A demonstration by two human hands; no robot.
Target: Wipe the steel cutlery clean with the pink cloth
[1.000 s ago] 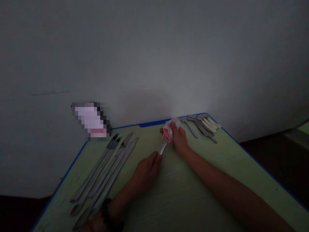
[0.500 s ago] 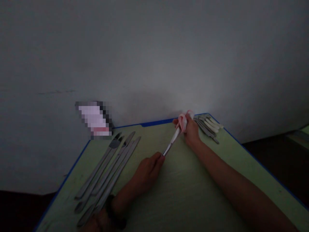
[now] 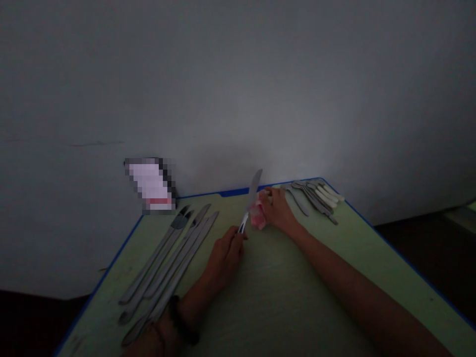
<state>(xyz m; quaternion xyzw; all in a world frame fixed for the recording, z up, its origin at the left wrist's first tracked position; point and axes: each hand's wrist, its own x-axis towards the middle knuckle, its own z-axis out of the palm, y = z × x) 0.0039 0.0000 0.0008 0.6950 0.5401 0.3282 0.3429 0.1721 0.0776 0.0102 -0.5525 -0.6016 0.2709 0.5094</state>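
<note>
My left hand (image 3: 226, 257) is closed on the handle of a table knife (image 3: 252, 194), whose blade points up and away toward the wall. My right hand (image 3: 279, 213) is closed on a bunched pink cloth (image 3: 257, 217) pressed against the lower part of the blade, just above my left fingers. Both hands hover over the far middle of a green table (image 3: 282, 292) with a blue edge.
Several long knives (image 3: 169, 263) lie side by side on the left of the table. A pile of spoons and forks (image 3: 316, 196) sits at the far right corner. A blurred-out box (image 3: 150, 184) stands against the grey wall behind the table's left corner.
The knife has swung up from lying flat toward the right to standing with its blade free. My right hand with the cloth slid back from the tip down toward the handle.
</note>
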